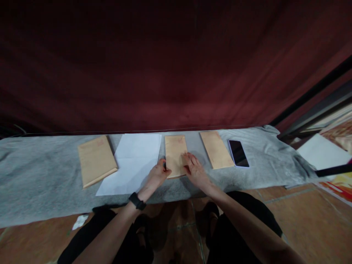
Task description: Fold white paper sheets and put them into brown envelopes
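- Bent round its left edge, your left hand [158, 175] had its thumb at the lower corner of the middle envelope [174, 150]; whether it pinched firmly, you could not tell.
- Your right hand [195, 170] rested loosely spread fingers over the right edge; any hold underneath was hidden.
- Handling of that envelope seemed under way, not finished. The left envelope [97, 159] and right envelope [216, 149] lay with no hand on them; whether done or waiting was unclear.
- The middle envelope lay flat on the grey cloth [41, 183], between the white paper [137, 157] and the right envelope, tan, with faint reddish print near its far end.
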`<state>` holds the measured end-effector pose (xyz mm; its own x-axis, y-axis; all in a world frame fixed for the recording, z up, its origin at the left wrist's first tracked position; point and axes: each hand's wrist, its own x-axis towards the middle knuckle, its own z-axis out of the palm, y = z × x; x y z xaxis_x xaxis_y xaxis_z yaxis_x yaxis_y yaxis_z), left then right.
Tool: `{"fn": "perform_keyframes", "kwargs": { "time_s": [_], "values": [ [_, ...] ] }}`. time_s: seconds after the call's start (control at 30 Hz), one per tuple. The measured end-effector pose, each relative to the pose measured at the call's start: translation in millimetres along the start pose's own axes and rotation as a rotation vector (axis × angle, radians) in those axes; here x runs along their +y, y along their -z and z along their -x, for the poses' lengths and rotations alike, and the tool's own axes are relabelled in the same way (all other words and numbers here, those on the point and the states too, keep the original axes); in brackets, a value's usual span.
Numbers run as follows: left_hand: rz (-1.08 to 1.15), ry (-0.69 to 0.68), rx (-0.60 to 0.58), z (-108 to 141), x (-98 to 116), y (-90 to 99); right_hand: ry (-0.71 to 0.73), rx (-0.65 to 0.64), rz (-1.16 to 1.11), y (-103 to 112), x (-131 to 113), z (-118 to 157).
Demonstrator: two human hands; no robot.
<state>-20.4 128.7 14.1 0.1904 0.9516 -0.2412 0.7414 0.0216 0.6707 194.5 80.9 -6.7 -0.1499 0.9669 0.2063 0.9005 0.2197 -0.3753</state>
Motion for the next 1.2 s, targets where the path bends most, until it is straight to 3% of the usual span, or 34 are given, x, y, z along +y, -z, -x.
{"fn": "perform_keyframes", "kwargs": {
  "time_s": [0.07,0.17,0.23,0.33,0.57,0.7,0.87,1.1,1.2],
  "values": [
    [-0.167,-0.057,0.078,2,5,1.2,0.061,-0.018,0.048,-7,-3,4],
    [-0.237,-0.335,0.266,0,10,-4.2,0.087,-0.036,0.122,-16,-3,9],
    [-0.229,-0.514,0.317,-6,11,-10.4,0.097,-0.042,0.151,-17,-2,10],
    [-0.297,-0.612,0.262,-29,10,-16.6,0.094,-0.053,0.170,-14,-2,9],
    [-0.593,-0.663,0.023,-117,29,-12.5,0.087,-0.118,0.119,-2,-2,6],
    [-0.646,-0.678,-0.033,-141,37,-18.6,0.111,-0.139,0.095,4,-1,8],
    [-0.635,-0.725,-0.068,-132,32,-25.7,0.135,-0.175,0.080,10,2,5],
    [-0.522,-0.788,-0.090,-91,23,-31.2,0.205,-0.291,-0.021,32,20,-12],
    [-0.528,-0.789,-0.108,-73,20,-35.1,0.106,-0.284,-0.026,43,25,-20]
  ]
}}
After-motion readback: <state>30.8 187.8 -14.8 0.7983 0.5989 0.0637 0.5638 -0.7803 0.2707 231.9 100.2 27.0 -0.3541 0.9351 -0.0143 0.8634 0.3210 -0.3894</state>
